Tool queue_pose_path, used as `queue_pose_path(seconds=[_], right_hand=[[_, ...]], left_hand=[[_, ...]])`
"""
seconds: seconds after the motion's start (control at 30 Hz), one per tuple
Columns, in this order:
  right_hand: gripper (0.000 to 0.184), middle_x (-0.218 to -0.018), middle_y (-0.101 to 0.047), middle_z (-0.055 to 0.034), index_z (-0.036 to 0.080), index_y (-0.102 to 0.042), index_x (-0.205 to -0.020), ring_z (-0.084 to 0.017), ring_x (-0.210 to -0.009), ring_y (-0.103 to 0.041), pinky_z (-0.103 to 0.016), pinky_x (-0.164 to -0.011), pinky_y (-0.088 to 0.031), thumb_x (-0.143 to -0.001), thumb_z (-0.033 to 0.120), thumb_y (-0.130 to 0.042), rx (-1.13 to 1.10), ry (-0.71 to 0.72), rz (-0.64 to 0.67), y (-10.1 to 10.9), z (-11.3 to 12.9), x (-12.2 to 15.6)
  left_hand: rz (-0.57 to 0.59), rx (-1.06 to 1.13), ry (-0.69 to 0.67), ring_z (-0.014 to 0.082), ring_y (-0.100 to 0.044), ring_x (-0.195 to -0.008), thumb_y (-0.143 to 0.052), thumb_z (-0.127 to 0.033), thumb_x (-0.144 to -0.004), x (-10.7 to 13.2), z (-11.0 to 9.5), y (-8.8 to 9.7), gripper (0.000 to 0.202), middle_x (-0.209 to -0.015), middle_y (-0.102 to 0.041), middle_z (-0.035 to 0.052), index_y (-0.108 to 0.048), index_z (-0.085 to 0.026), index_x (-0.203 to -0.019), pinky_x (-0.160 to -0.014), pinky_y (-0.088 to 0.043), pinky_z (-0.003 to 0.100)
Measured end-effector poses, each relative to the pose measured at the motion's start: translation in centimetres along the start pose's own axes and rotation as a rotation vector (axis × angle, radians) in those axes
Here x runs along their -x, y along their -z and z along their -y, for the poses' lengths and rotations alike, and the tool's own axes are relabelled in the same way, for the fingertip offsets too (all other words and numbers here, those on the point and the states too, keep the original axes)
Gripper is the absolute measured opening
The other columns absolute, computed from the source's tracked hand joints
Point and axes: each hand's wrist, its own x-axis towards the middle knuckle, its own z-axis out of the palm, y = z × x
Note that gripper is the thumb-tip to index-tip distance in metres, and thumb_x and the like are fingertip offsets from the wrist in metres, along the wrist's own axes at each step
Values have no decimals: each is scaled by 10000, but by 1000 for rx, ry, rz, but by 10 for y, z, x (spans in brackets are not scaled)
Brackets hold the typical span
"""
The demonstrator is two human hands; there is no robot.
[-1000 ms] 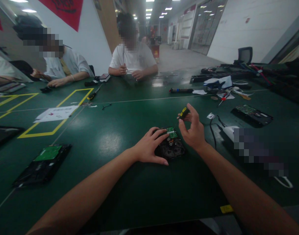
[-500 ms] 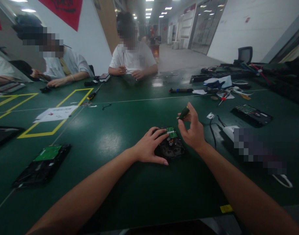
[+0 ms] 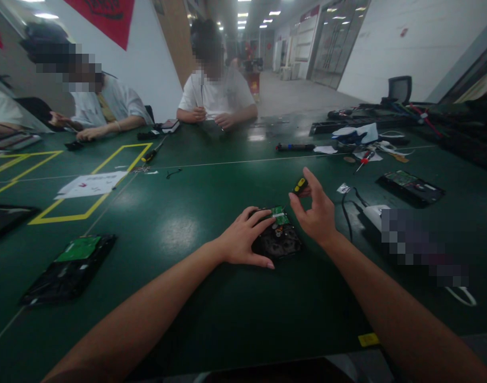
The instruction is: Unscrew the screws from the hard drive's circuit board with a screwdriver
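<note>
My left hand (image 3: 243,238) lies with spread fingers on the left side of an opened black device (image 3: 281,243), its thumb stretched along the near edge. A small green circuit board (image 3: 280,215) shows at the device's far end, partly under my fingertips. To the right and above the device, my right hand (image 3: 317,213) pinches the black-and-yellow handle of a screwdriver (image 3: 300,185) between thumb and fingers. The handle tilts; its thin shaft is hard to make out, so I cannot tell whether the tip touches the device.
Similar black devices lie at left (image 3: 70,268) and right (image 3: 411,187). Beside my right forearm are a dark cable (image 3: 345,215) and a partly blurred white-ended object (image 3: 375,213). A red screwdriver (image 3: 364,159) lies farther back. Co-workers sit across the green table (image 3: 211,330).
The screwdriver handle has turned in my right hand's fingers, now showing its yellow side. The right hand has shifted very slightly; my left hand and the device stay put.
</note>
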Motion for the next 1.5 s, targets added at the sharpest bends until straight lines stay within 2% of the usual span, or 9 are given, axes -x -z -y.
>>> queue_pose_path(seconds=[0.17, 0.4, 0.57, 0.73, 1.0, 1.2, 1.37, 1.5], right_hand=[[709, -1520, -545, -111, 334, -244, -1620, -327, -1193, -678, -546, -1007, -593, -999, 261, -578, 13, -2, 13, -2, 2, 1], [719, -1526, -539, -118, 325, -287, -1600, -307, -1122, -699, -515, -962, -614, -971, 290, -634, 17, -24, -6, -2, 3, 2], [741, -1562, -505, -114, 336, -205, -1633, -305, -1190, -678, -532, -1022, -587, -987, 251, -559, -35, -33, 27, -2, 2, 3], [767, -1552, -513, -124, 334, -175, -1640, -285, -1153, -699, -511, -1003, -604, -984, 227, -557, -123, -62, 31, -4, 1, 3], [746, -1561, -500, -105, 362, -255, -1612, -316, -1118, -697, -567, -947, -624, -970, 293, -630, -42, -21, 17, -3, 0, 3], [705, -1516, -545, -115, 337, -230, -1625, -306, -1171, -685, -554, -997, -606, -1000, 260, -548, -72, -52, 24, -1, 1, 3], [701, -1482, -562, -125, 337, -268, -1606, -286, -1056, -719, -527, -927, -641, -989, 285, -596, -93, -59, -27, -4, 2, 5], [688, -1404, -604, -119, 346, -304, -1591, -269, -959, -723, -531, -907, -645, -981, 304, -620, -73, -47, -20, -4, 2, 5]], left_hand=[[-3, 2, -9, 475, -254, -1484, -696, -865, -657, -1, 0, 1, 1200, -1644, -355, 155, -310, -264, -1622, -1198, -308, 705], [-11, 3, -8, 474, -256, -1480, -706, -854, -658, -1, 0, 0, 1191, -1640, -362, 154, -326, -254, -1614, -1206, -296, 700], [-3, 13, -9, 476, -258, -1478, -713, -851, -653, -1, 0, 0, 1200, -1636, -364, 155, -315, -263, -1620, -1195, -309, 703], [-4, 6, -5, 469, -261, -1477, -706, -856, -655, 0, -1, 1, 1198, -1637, -365, 152, -318, -260, -1619, -1200, -317, 688], [-2, 10, -4, 485, -252, -1486, -724, -836, -658, -1, 0, 1, 1194, -1643, -358, 153, -290, -291, -1628, -1179, -318, 723], [-8, 14, -7, 479, -268, -1480, -731, -842, -642, 0, -1, 1, 1211, -1631, -371, 165, -303, -278, -1625, -1179, -332, 711], [-7, -6, -6, 463, -265, -1481, -705, -878, -622, -1, 1, -1, 1244, -1640, -355, 163, -297, -272, -1629, -1191, -323, 697], [-11, -20, 8, 463, -297, -1455, -688, -896, -612, -1, 2, -2, 1248, -1618, -383, 164, -302, -280, -1626, -1178, -334, 698]])
